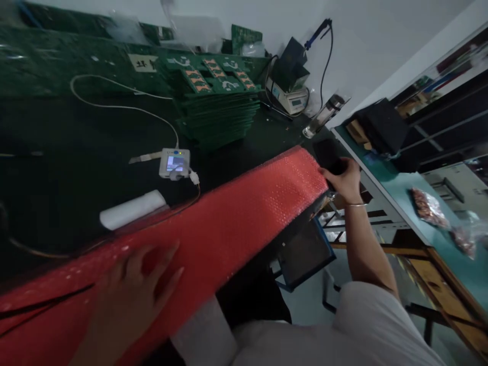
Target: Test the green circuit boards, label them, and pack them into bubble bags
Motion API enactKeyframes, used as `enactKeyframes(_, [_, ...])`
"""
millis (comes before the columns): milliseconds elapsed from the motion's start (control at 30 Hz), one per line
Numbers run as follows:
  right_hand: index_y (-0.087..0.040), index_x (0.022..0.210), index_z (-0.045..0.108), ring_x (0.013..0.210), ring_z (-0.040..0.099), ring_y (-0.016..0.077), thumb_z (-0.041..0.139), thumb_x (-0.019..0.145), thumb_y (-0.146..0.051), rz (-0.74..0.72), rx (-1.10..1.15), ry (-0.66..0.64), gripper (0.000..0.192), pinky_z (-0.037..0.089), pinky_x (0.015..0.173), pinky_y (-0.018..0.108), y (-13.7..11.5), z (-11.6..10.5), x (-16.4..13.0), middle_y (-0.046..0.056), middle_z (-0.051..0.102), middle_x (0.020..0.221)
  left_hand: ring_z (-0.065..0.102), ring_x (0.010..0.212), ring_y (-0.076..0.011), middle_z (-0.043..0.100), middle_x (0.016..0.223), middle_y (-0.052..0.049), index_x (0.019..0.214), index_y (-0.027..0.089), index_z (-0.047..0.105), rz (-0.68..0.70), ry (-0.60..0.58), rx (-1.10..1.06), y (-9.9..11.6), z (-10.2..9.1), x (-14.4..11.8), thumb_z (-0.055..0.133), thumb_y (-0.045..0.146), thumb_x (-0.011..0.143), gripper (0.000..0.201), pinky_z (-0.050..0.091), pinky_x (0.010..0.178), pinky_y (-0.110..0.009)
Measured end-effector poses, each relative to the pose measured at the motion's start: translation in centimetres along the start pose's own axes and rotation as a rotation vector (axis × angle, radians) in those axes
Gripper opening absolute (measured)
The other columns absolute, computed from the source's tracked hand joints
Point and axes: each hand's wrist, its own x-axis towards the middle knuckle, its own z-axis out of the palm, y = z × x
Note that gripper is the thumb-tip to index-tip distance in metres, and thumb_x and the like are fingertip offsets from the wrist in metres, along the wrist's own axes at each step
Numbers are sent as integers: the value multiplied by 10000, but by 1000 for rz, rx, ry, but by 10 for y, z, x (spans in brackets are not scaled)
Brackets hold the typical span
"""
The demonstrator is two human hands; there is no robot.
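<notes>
A long strip of red bubble wrap (244, 213) runs diagonally across the dark table toward me. My left hand (129, 290), blurred by motion, lies over its near part with the fingers spread. At the strip's far right end, my right hand (345, 180) has its thumb by the wrap's corner and its fingers curled at the edge of a black flat slab (327, 152) that looks like a phone. My right palm hides part of this grip. Behind the strip are a white roll (132, 209) and a small white device (174, 163) with a lit screen and cables.
A tall stack of green circuit boards (219, 112) stands at the back. To its right are a small scale (292, 99) and a clear bottle (323, 117). A blue-framed stool (305, 254) is below the table edge. Another green-topped table (404, 188) stands at right.
</notes>
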Motion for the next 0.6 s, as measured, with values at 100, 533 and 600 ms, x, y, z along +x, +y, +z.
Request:
enactKeyframes(100, [-155, 1175, 585, 968, 611, 270, 738, 650, -757, -124, 167, -185, 813, 529, 878, 466, -56, 14, -62, 128, 617, 1096, 538, 1139, -467, 602, 1289, -175, 1422, 329, 617, -129, 145, 164, 20, -11, 14, 264, 551, 897, 671, 454, 931, -644])
enactKeyframes(533, [-66, 1093, 643, 1102, 601, 381, 826, 642, -622, 86, 17, -283, 739, 459, 986, 465, -17, 54, -60, 274, 642, 1162, 277, 1529, -292, 322, 1645, -130, 1580, 127, 361, -309, 39, 223, 44, -25, -17, 270, 408, 1018, 635, 202, 1237, -491])
enactKeyframes(600, [-53, 1110, 632, 1109, 600, 388, 837, 634, -607, 116, 24, -256, 759, 447, 998, 475, -4, 58, -54, 292, 631, 1191, 279, 1531, -291, 311, 1648, -130, 1579, 114, 363, -320, 59, 263, 49, -24, -23, 243, 411, 1014, 649, 169, 1247, -490])
